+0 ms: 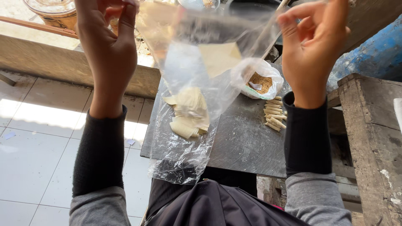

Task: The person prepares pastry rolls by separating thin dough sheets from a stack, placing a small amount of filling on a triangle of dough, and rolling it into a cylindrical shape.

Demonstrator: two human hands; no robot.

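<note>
My left hand (109,46) and my right hand (312,44) hold up a clear plastic bag (188,83) by its top corners, stretched between them. Inside the bag sits a pile of pale yellow pastry wrappers (189,113), and one square sheet (220,57) lies higher up in it. Below, on a dark metal tray (243,138), lies a row of small rolled pastries (273,113) beside a white bag of brown filling (259,81).
A rough wooden block (370,138) stands at the right, with a blue surface (374,52) behind it. White floor tiles (37,146) spread to the left. A low concrete ledge (54,62) and a glass jar (54,12) sit at the back left.
</note>
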